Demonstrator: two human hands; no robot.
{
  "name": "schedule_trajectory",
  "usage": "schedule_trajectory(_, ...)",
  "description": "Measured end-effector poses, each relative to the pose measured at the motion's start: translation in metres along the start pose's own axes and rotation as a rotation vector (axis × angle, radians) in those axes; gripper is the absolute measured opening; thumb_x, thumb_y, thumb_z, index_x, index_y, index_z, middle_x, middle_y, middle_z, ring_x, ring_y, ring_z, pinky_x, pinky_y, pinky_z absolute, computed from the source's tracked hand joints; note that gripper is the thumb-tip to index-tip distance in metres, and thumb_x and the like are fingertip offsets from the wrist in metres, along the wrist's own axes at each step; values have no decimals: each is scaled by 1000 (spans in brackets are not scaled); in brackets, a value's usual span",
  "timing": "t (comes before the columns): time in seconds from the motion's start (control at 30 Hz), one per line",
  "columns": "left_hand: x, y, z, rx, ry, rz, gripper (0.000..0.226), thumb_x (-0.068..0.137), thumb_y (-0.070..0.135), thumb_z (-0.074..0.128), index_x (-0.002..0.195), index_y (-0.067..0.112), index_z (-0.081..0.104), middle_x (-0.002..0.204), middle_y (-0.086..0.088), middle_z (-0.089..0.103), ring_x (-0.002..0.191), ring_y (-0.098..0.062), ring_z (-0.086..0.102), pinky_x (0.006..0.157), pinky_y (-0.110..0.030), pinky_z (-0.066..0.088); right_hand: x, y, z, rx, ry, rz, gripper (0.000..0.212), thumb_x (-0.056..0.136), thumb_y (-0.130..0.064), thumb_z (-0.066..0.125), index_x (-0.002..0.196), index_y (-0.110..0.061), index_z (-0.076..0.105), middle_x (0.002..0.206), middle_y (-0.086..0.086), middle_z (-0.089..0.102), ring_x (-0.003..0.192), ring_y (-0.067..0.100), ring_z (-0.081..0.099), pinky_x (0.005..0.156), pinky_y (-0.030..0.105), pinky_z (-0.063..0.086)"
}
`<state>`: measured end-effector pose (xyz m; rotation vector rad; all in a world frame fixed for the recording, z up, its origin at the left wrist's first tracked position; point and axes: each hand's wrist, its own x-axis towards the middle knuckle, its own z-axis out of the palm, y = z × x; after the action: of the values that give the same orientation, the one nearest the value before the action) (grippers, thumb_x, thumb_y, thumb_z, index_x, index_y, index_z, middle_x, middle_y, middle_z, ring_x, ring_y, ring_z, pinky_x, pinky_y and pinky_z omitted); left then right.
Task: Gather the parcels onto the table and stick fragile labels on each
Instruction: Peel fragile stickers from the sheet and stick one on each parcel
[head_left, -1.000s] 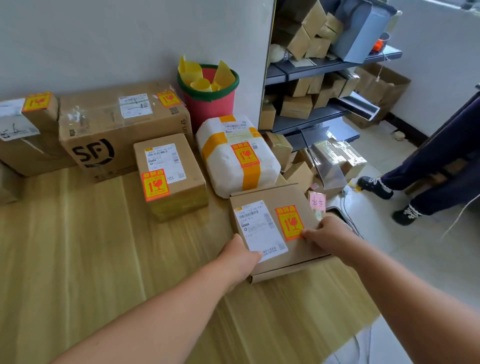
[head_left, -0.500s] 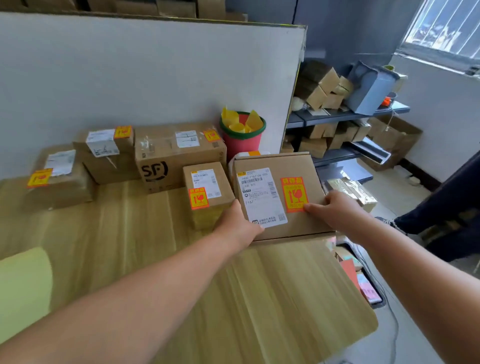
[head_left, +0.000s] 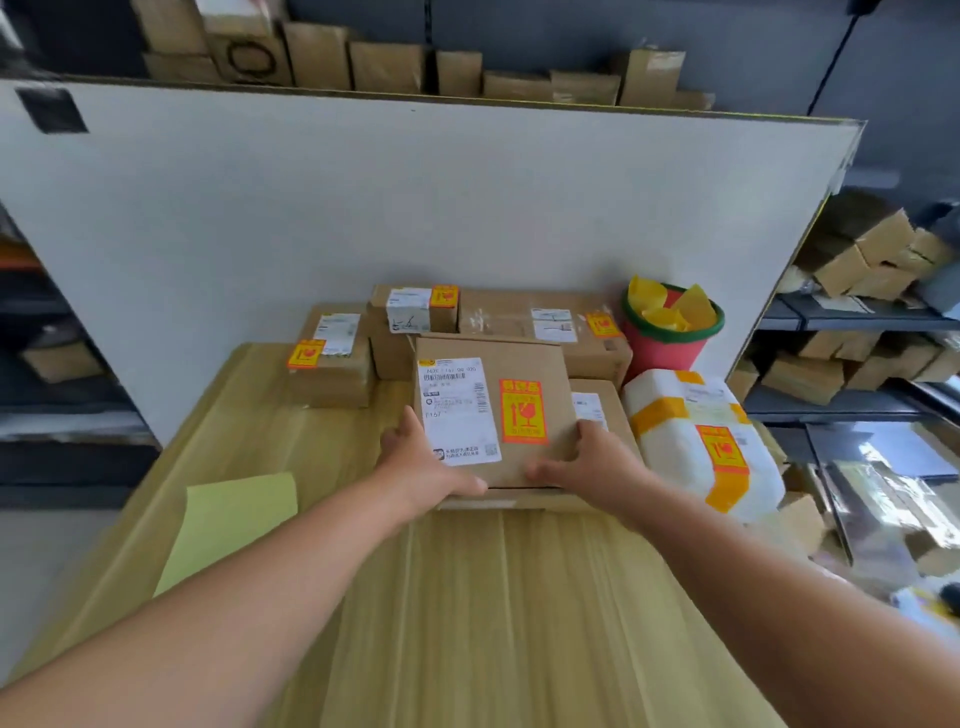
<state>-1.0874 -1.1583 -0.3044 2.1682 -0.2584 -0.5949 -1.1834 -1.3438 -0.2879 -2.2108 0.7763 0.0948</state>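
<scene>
Both hands grip one flat cardboard parcel (head_left: 519, 364) at its near corners: the left hand (head_left: 423, 462) wraps the near-left corner with the thumb lying on top beside the white shipping label (head_left: 457, 410), and the right hand (head_left: 587, 462) closes over the near-right corner, fingers on the top face. An orange fragile label (head_left: 523, 411) sits on the parcel's top. The parcel lies over another box (head_left: 605, 415) on the wooden bench (head_left: 467, 597). Behind it stand more labelled boxes (head_left: 332, 358) against a white board (head_left: 415, 197), with a red bucket (head_left: 667, 338) and a white wrapped parcel (head_left: 696, 441) to the right. A yellow-green sheet (head_left: 234, 525) lies on the bench at left
</scene>
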Motion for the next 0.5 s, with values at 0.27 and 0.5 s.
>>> schedule_trajectory(0.27,62,-82,-43,88,-55,-148,145,56,24,89,149,20,-22,151,-5,15,135,-23,30,104,-39,42,58,-31,93,-99,-251,9,94,70,-21,84,143,-13,25,120,0,53,99,13,48,85,28,48)
schedule_trajectory(0.5,118,-133,-46,114,-126,-164,137,64,12,84,148,24,-24,154,3,21,133,-20,35,103,-38,42,111,-27,144,-142,-285,62,83,68,-17,85,133,-15,34,105,-4,52,97,15,52,78,26,46)
